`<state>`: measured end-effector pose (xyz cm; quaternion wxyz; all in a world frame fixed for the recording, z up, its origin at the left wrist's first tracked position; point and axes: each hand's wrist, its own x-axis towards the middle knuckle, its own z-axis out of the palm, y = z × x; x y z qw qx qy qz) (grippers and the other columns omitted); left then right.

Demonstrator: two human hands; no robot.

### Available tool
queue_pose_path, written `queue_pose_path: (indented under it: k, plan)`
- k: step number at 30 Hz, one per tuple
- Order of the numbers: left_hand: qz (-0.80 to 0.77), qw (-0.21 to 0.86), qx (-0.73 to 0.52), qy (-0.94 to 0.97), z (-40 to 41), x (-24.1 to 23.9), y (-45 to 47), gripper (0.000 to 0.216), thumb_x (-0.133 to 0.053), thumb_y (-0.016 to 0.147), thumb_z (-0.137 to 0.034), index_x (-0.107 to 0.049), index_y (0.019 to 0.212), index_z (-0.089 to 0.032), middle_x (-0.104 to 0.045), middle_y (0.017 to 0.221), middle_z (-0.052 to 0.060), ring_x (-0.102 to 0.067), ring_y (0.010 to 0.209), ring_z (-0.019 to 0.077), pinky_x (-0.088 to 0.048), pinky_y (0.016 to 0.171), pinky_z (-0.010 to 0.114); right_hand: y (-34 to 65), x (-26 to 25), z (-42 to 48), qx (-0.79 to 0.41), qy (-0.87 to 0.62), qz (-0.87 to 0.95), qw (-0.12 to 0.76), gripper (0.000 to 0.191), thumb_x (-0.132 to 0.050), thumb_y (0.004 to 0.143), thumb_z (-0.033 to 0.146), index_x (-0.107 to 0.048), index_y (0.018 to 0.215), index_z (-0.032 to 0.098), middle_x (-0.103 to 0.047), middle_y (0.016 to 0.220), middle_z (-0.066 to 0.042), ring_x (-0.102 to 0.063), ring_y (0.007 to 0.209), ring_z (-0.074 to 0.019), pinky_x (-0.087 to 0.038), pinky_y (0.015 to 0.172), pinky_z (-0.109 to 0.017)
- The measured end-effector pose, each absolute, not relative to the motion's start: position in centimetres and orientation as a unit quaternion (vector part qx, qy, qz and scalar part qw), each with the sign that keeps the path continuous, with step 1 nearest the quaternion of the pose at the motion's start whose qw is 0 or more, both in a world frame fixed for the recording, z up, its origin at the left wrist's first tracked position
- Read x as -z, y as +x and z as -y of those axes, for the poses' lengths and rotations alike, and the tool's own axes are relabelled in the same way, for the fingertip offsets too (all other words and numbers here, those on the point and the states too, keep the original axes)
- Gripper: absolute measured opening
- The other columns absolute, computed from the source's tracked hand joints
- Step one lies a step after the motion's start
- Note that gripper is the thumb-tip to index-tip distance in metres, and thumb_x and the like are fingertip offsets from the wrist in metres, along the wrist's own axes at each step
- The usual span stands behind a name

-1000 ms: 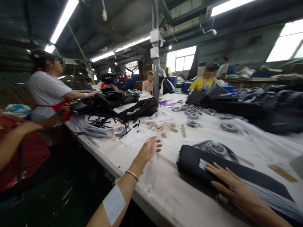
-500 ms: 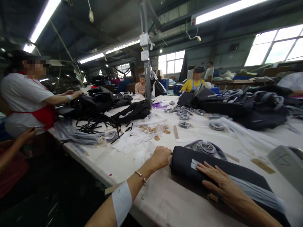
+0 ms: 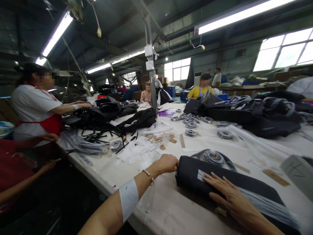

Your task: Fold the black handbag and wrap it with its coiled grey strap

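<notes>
A black bag [image 3: 195, 166] lies on its side across the near right of the white table, with a strip of clear plastic [image 3: 264, 199] along its upper face. At its left end my left hand [image 3: 168, 162] is closed on the edge; the fingertips are hidden. My right hand [image 3: 225, 189] rests flat on the bag, fingers spread, beside the end of the pale strip. Below the right palm a brass-coloured clasp [image 3: 220, 211] shows on the bag's front. Just behind the bag lies a coiled grey strap [image 3: 214, 157] in plastic.
Paper scraps [image 3: 139, 150] and brown tags cover the table's middle. Wrapped strap coils [image 3: 191, 124] lie beyond, near a metal post [image 3: 151, 78]. Black bags are heaped left [image 3: 102, 112] and right [image 3: 264, 120]. A co-worker in a red apron [image 3: 39, 107] stands left; another person's arm [image 3: 29, 182] is nearer.
The camera view has shifted slightly. My hands keep their places on the bag. At the left, the red-sleeved person's arms have moved, and the aproned co-worker's hands have shifted over the black pile.
</notes>
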<state>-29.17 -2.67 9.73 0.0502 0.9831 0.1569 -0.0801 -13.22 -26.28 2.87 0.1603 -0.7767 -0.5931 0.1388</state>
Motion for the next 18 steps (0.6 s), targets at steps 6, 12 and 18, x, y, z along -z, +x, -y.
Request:
queue_pose_path:
  k: [6,12,18]
  plan:
    - [-0.177,0.048,0.101,0.978,1.2,-10.4,-30.0,0.014,-0.063,0.074,-0.028,-0.071,0.084,-0.023,-0.072,0.087,0.007,-0.065,0.087,0.0247,-0.048,0.075,0.033,-13.3,-2.8,26.4,-0.126,-0.771,0.597,0.182,0.054,-0.042,0.089,0.061,-0.046,0.137,0.038,-0.039,0.146,0.003,-0.022,0.14,-0.0291,-0.011,0.116,-0.055]
    - [-0.197,0.092,0.135,0.967,-1.0,-11.0,-32.3,0.014,-0.067,0.069,-0.032,-0.071,0.078,-0.023,-0.069,0.074,0.001,-0.061,0.071,0.0179,-0.043,0.063,0.025,-13.2,-2.5,26.3,-0.116,-0.769,0.599,0.192,0.052,-0.045,0.088,0.06,-0.049,0.135,0.037,-0.041,0.144,0.001,-0.025,0.139,-0.0302,-0.014,0.115,-0.056]
    - [-0.19,0.154,0.184,0.952,-3.1,-11.2,-34.7,0.022,-0.059,0.069,-0.015,-0.074,0.084,-0.021,-0.071,0.071,-0.001,-0.061,0.067,0.0139,-0.043,0.06,0.021,-13.3,-2.5,26.3,-0.109,-0.764,0.605,0.196,0.05,-0.044,0.089,0.057,-0.047,0.136,0.037,-0.04,0.145,0.001,-0.025,0.139,-0.0294,-0.014,0.115,-0.057]
